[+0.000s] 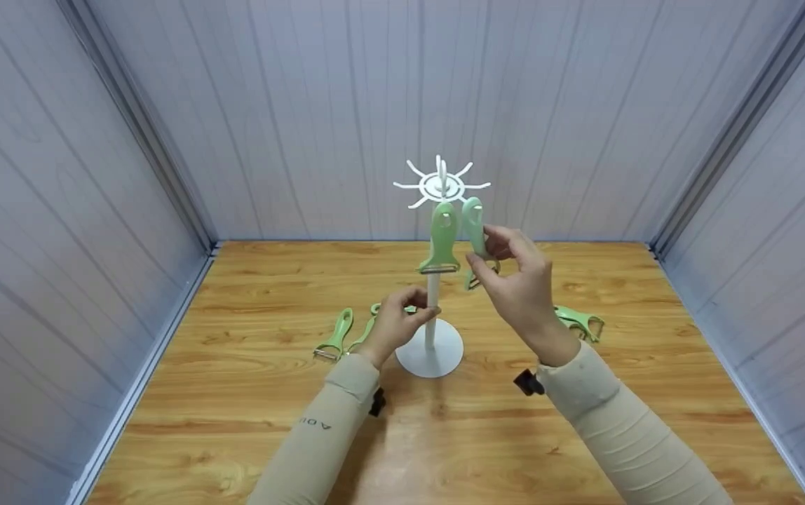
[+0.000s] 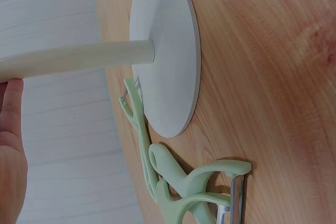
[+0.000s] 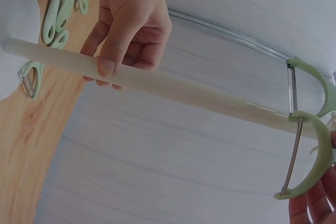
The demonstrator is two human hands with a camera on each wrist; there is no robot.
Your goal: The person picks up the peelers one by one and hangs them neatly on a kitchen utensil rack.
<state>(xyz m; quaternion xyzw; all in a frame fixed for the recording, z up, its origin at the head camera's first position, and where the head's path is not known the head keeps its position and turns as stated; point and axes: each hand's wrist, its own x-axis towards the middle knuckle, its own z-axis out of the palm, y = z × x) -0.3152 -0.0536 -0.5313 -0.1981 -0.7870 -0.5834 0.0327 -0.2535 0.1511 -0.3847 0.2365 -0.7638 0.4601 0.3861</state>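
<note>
A white stand has a round base (image 1: 437, 361), a slim pole (image 3: 173, 90) and a ring of curved hooks (image 1: 442, 185) on top. My left hand (image 1: 397, 321) pinches the pole between thumb and fingers, partway up. A green Y-shaped peeler (image 1: 444, 238) hangs from the front of the hooks, blade down. Beside it, to the right, my right hand (image 1: 520, 284) holds another green peeler (image 1: 473, 223) by its handle, blade downward. That handle's holed end is up at hook level; whether a hook passes through it I cannot tell.
Several green peelers (image 2: 191, 184) lie in a loose group on the wooden table (image 1: 255, 393), left of the base. More green peelers (image 1: 580, 321) lie to the right, partly hidden by my right wrist. Pale panel walls (image 1: 318, 112) enclose the back and sides.
</note>
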